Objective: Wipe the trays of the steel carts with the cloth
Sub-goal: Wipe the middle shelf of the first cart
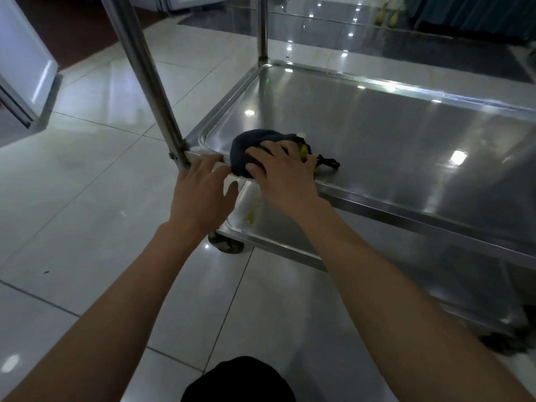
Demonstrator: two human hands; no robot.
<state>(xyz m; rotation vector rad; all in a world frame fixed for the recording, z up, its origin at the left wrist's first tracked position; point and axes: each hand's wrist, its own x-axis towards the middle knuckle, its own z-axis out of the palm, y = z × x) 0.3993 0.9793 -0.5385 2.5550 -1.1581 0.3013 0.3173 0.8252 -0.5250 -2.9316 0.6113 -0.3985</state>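
Cloth (255, 146), dark and bunched, sits at the near left corner of the cart's middle tray (406, 134), pinned flat under the right hand (285, 172), whose fingers lie spread and straight over it, pressing down rather than gripping, presumably to scrub that corner. The left hand (200, 192) rests just beside it on the tray's front rim by the upright post (150, 82), fingers loosely extended and holding nothing, likely to steady the cart against the push; the lower tray (278, 227) shows yellowish smears.

glossy steel tray (406, 134), dark matt cloth (249, 143), shiny floor tiles (87, 184)
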